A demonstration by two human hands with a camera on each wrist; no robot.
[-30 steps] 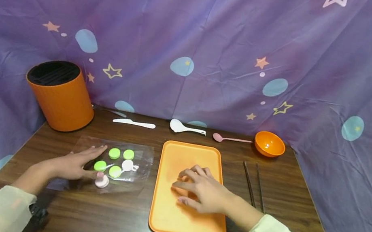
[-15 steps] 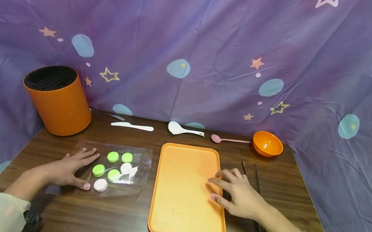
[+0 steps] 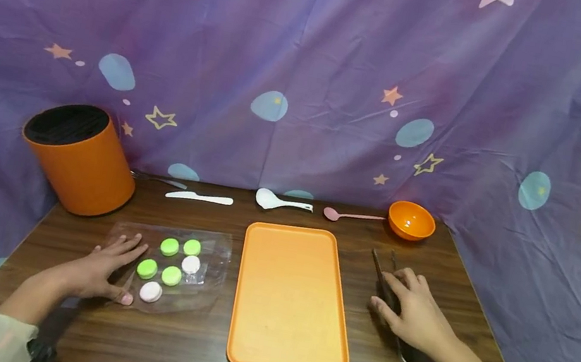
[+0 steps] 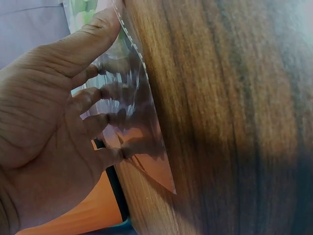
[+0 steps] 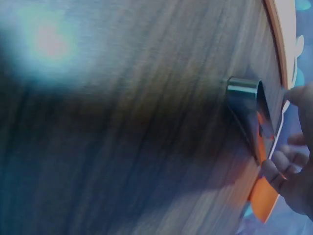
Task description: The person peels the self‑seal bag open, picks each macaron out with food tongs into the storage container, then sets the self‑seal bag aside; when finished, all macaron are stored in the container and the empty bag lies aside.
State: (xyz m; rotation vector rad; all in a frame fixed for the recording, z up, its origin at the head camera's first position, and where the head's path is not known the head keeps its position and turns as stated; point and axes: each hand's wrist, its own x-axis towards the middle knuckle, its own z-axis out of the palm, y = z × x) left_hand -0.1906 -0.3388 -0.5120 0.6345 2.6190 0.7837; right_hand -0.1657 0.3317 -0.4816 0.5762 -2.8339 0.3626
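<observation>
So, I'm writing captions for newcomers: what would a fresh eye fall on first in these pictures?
Probably the orange rectangular tray, lying near the middle of the dark brown wooden table. Next, perhaps, the four green round discs at the clear plastic sheet left of it, near the left hand; then the large orange cylindrical holder, black-topped, at the back left.

White knife (image 3: 199,197) near possible fork (image 3: 171,183)
</observation>
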